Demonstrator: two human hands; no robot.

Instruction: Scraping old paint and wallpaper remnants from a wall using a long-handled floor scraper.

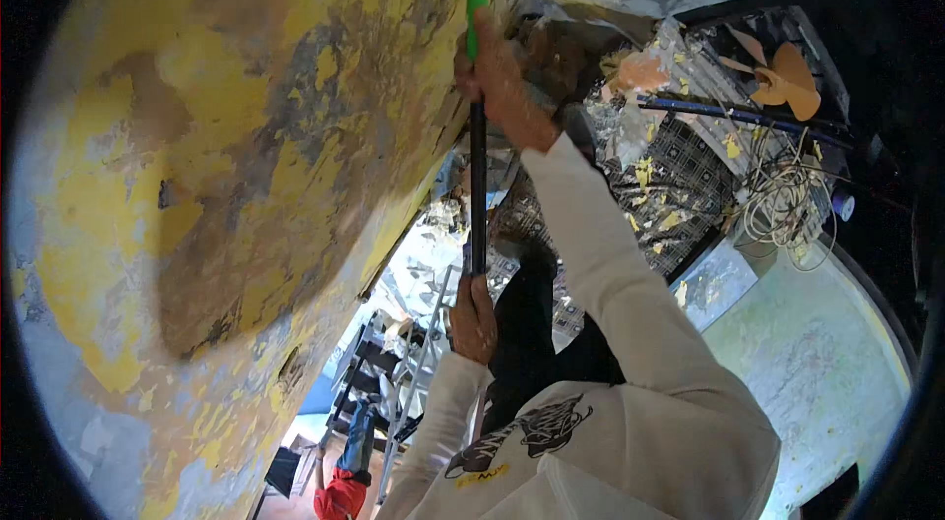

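Observation:
A long tool (478,180) with a black pole and a green section near its upper end runs upright through the view. My right hand (506,77) is closed around it at the lower edge of the green part. Lower down, my left hand (474,321) grips the black pole. The tool's greyish far end lies against or close to the wall at the top edge; its exact shape is unclear. The wall (244,151) at left has patchy, flaking yellow paint with brown and grey areas, and a broad shadow falls across it.
A patterned cloth (686,166) strewn with paint flakes lies below at right, near a blue pole (709,107), orange fan blades (790,81) and coiled cable (786,203). A metal ladder (421,372) stands at lower left; beside it is another person (343,490) in red top and jeans.

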